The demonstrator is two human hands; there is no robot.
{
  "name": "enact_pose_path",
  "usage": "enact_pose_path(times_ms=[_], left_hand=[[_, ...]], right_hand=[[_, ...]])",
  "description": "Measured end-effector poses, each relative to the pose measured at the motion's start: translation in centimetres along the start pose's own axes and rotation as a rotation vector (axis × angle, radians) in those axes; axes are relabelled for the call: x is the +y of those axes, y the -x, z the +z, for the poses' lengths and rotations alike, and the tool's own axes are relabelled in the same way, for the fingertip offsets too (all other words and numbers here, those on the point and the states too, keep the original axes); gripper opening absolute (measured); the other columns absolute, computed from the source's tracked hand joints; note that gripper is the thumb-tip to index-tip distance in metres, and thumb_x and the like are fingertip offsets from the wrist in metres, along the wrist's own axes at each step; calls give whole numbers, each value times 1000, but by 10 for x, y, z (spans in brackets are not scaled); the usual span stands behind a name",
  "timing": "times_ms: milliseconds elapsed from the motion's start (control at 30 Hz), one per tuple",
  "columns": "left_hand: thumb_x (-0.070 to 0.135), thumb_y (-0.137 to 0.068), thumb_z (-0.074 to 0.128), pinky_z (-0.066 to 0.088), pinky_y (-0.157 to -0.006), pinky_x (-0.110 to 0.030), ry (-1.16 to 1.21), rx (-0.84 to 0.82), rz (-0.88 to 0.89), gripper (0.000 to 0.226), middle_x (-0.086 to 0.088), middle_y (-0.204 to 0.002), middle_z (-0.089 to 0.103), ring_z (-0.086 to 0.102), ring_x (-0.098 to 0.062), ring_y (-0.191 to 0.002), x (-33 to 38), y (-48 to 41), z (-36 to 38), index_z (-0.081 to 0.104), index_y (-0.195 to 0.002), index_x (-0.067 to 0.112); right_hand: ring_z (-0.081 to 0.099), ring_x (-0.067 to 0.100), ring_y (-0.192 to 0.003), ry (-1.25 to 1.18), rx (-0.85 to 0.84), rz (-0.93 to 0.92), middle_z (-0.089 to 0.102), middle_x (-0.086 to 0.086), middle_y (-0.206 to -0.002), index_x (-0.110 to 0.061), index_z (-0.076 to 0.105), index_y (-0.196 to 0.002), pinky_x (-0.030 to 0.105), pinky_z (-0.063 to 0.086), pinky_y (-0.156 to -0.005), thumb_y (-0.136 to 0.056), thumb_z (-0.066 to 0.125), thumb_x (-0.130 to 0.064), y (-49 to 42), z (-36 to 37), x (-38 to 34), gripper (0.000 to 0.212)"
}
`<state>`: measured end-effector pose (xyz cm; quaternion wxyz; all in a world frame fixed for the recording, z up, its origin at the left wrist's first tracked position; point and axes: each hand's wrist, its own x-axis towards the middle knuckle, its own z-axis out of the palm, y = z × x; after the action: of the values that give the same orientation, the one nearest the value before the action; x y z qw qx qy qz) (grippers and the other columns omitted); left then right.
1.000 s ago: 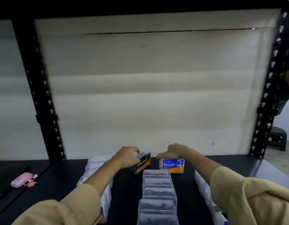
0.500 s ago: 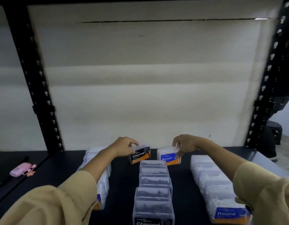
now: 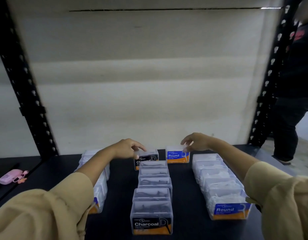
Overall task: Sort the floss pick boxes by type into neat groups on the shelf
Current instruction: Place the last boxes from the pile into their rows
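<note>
Since half a second ago, both my hands have eased off the two far boxes, and the Round one now sits squarer to me. Nearest me on the black shelf board (image 3: 118, 213), the middle row of clear plastic Charcoal boxes (image 3: 152, 193) runs away from me, its front box showing a black and orange label. To its right lies the row of clear Round boxes (image 3: 219, 184) with a blue and orange label in front; my left sleeve hides much of the left row of clear boxes (image 3: 101, 186). Farther back, my left hand (image 3: 127, 148) rests fingertips on the lid of the far black-labelled Charcoal box (image 3: 149, 157), thumb at its left side, a loose pinch. My right hand (image 3: 196, 142) hovers with fingers spread apart, the tips just touching the top right corner of the far blue-labelled Round box (image 3: 177, 154). Well off to the left lies a small pink case (image 3: 10, 177).
</note>
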<state>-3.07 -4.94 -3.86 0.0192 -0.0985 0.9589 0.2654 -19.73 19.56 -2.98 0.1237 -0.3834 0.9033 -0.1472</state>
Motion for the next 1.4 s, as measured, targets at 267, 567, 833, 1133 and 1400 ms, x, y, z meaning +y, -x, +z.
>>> enact_pose_path(times_ms=[267,567,833,1133,1400], left_hand=[[5,-92,48,37,-85,-23,75,-11,-15,36,-9,-129,57,52,-16,-112,9,-8,14,57,-124,19],[-2,-95,40,45,-79,-22,173,-61,2,35,-5,-112,61,56,-12,-94,18,-16,24,61,-120,8],[1,-96,38,48,-79,-21,178,-141,26,35,-9,-114,64,59,-10,-91,34,-16,28,63,-118,12],[1,-97,34,48,-65,-20,150,-177,-28,36,2,-94,62,58,-7,-78,38,-13,26,63,-115,14],[2,-95,37,36,-91,-22,-19,-51,24,37,-1,-116,61,51,-11,-106,42,-9,34,63,-116,14]], right_hand=[[53,22,-115,-12,28,14,59,8,-125,-14,58,-123,27,38,-95,-87,62,-20,-2,0,18,36],[53,17,-108,-85,31,92,62,3,-114,-16,63,-119,27,36,-100,-85,65,-16,10,-15,63,34],[55,17,-116,-234,31,112,64,3,-120,-20,67,-113,22,36,-96,-84,63,-11,24,-16,88,30],[59,24,-109,-261,22,123,65,16,-118,-18,70,-108,31,40,-103,-86,50,1,39,-15,91,35],[55,12,-109,-268,113,116,64,-4,-119,-17,67,-114,24,37,-105,-90,45,1,50,-4,83,37]])
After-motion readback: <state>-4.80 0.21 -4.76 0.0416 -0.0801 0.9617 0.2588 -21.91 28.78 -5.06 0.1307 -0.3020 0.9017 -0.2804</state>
